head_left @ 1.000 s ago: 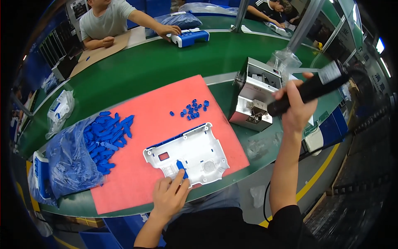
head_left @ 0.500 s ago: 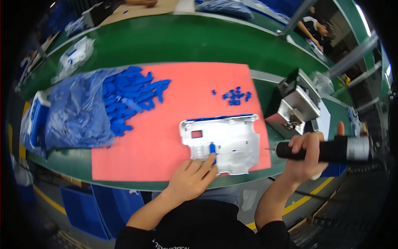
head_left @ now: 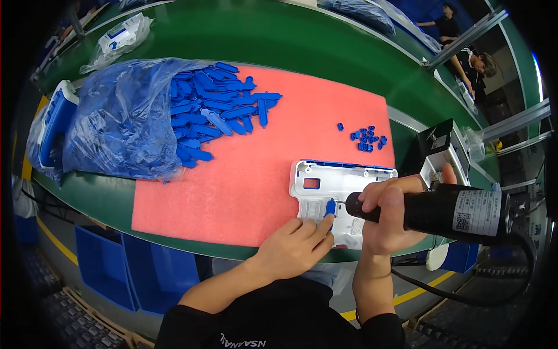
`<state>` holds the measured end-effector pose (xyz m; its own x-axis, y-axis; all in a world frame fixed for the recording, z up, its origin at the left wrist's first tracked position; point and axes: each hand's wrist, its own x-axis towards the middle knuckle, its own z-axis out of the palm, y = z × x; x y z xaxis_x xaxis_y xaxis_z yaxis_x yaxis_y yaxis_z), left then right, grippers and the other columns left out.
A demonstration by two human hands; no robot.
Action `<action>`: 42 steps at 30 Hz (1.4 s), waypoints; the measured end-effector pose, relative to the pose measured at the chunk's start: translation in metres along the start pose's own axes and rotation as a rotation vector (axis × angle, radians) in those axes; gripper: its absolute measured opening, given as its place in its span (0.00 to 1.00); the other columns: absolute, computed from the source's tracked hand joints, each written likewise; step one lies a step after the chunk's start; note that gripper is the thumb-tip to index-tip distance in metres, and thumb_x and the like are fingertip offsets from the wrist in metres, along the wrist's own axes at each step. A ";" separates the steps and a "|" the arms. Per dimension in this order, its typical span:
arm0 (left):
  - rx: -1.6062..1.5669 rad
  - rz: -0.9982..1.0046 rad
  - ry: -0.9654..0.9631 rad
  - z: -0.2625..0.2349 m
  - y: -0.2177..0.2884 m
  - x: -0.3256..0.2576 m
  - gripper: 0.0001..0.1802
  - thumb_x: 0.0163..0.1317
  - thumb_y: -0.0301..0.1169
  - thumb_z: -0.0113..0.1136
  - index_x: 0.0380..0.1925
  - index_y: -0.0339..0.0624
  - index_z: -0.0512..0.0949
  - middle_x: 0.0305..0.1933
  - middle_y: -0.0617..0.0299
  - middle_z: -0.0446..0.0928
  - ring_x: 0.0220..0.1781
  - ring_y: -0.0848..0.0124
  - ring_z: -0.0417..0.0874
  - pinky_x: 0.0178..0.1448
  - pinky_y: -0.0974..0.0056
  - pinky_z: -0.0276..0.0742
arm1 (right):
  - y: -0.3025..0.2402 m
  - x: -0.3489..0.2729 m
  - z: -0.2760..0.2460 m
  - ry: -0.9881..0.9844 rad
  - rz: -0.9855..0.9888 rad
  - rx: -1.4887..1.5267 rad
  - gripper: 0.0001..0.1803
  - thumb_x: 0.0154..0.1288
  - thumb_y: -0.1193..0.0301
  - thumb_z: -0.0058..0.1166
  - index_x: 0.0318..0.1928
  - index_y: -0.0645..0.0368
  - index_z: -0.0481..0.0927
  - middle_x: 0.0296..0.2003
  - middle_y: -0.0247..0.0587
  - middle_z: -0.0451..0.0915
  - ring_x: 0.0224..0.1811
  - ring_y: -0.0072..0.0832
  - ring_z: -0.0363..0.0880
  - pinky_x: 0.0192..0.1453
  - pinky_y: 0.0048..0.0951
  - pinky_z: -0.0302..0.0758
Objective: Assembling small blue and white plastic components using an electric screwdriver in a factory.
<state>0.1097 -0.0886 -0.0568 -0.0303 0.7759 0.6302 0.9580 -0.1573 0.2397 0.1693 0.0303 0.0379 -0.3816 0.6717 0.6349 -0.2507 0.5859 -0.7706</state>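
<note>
A white plastic housing shell (head_left: 343, 180) with a blue strip along its far edge lies inside-up near the mat's right front corner. In it sits a small blue plastic strip (head_left: 331, 206). My left hand (head_left: 293, 247) is at the shell's near left edge, fingers bent, a fingertip pressing the near end of that strip. My right hand (head_left: 392, 212) is wrapped around a black corded electric screwdriver (head_left: 433, 212), held level over the shell's right part. Its thin bit points left, with the tip at or very near the strip; contact is hard to tell.
A pink foam mat (head_left: 203, 203) covers the green bench (head_left: 232, 38). Loose blue strips (head_left: 224, 104) spill from a plastic bag (head_left: 122, 122). Small blue pieces (head_left: 367, 138) lie at the mat's right. A metal box (head_left: 444, 154) stands beyond the screwdriver. Co-workers (head_left: 471, 70) are at the far right.
The screwdriver in my right hand has moved left, from beside the shell to over it, bit at the strip. My left hand stays on the strip. The whole view has shifted and tilted.
</note>
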 end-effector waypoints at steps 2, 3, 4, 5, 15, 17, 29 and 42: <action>-0.011 0.000 0.007 0.001 -0.001 0.000 0.09 0.50 0.32 0.59 0.31 0.42 0.76 0.47 0.55 0.78 0.31 0.70 0.73 0.34 0.69 0.70 | 0.001 0.000 0.003 0.019 0.007 0.054 0.38 0.56 0.81 0.50 0.62 0.69 0.43 0.19 0.34 0.74 0.18 0.20 0.71 0.36 0.23 0.74; -0.010 0.001 0.009 0.001 0.000 -0.001 0.09 0.50 0.32 0.59 0.31 0.42 0.76 0.47 0.55 0.78 0.31 0.70 0.73 0.34 0.69 0.70 | 0.003 0.000 0.004 0.039 0.008 0.086 0.39 0.56 0.82 0.50 0.63 0.69 0.41 0.19 0.35 0.74 0.18 0.20 0.71 0.32 0.23 0.74; -0.008 0.001 0.010 0.001 0.000 0.000 0.09 0.50 0.31 0.59 0.31 0.42 0.76 0.47 0.55 0.78 0.31 0.70 0.73 0.33 0.69 0.69 | 0.004 0.000 0.005 0.058 0.007 0.120 0.40 0.56 0.83 0.49 0.64 0.69 0.39 0.20 0.36 0.74 0.18 0.21 0.72 0.29 0.23 0.74; -0.005 0.000 0.010 0.001 0.000 0.000 0.08 0.50 0.31 0.58 0.31 0.42 0.76 0.47 0.55 0.78 0.31 0.70 0.73 0.33 0.69 0.69 | 0.005 0.000 0.005 0.057 0.005 0.122 0.40 0.56 0.83 0.49 0.64 0.69 0.39 0.20 0.36 0.74 0.18 0.21 0.72 0.29 0.23 0.74; -0.015 -0.007 0.017 0.000 -0.001 0.001 0.09 0.49 0.30 0.56 0.32 0.41 0.76 0.49 0.55 0.77 0.31 0.70 0.72 0.33 0.69 0.69 | 0.003 0.000 0.007 0.020 0.017 0.084 0.37 0.56 0.82 0.50 0.61 0.69 0.43 0.20 0.36 0.73 0.18 0.20 0.72 0.30 0.23 0.74; -0.018 -0.009 -0.008 -0.001 -0.001 0.001 0.09 0.50 0.31 0.56 0.33 0.42 0.76 0.49 0.55 0.77 0.32 0.70 0.72 0.34 0.69 0.69 | 0.004 0.001 0.008 0.049 -0.023 0.028 0.37 0.56 0.80 0.50 0.61 0.69 0.45 0.18 0.37 0.72 0.15 0.21 0.70 0.26 0.23 0.73; -0.032 -0.002 0.006 0.000 -0.001 -0.001 0.09 0.50 0.30 0.52 0.31 0.38 0.75 0.50 0.50 0.76 0.32 0.70 0.71 0.35 0.70 0.68 | 0.008 0.000 0.003 -0.016 0.009 0.005 0.38 0.57 0.78 0.52 0.62 0.68 0.43 0.19 0.35 0.74 0.17 0.20 0.71 0.30 0.23 0.74; -0.079 0.049 -0.064 -0.004 0.000 0.005 0.11 0.50 0.30 0.53 0.34 0.38 0.75 0.50 0.49 0.76 0.34 0.67 0.72 0.35 0.67 0.70 | 0.020 -0.009 0.001 -0.117 0.063 -0.020 0.26 0.55 0.85 0.52 0.50 0.63 0.54 0.21 0.35 0.74 0.18 0.21 0.72 0.25 0.20 0.71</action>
<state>0.1085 -0.0872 -0.0500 0.0364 0.8032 0.5946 0.9323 -0.2416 0.2692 0.1670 0.0357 0.0166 -0.4978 0.6504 0.5738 -0.2060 0.5540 -0.8067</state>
